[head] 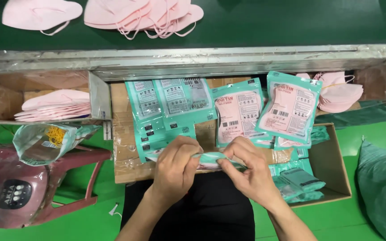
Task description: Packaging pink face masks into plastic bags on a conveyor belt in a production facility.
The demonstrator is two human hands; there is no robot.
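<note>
Both hands meet over my lap on one teal mask pouch (214, 159). My left hand (175, 167) pinches its left end, and my right hand (246, 172) grips its right end with the fingers curled over the edge. Just beyond the hands, filled teal pouches with pink masks (289, 107) lie overlapping on a cardboard board (123, 134). Flat empty teal pouches (166, 105) lie in a row to their left.
A green conveyor belt (264, 22) carries loose pink masks (144, 15) at the top. A stack of pink masks (54, 105) sits in a box at left, more pink masks (338, 91) at right. An open cardboard box (331, 165) holds pouches. A pink stool (72, 178) stands left.
</note>
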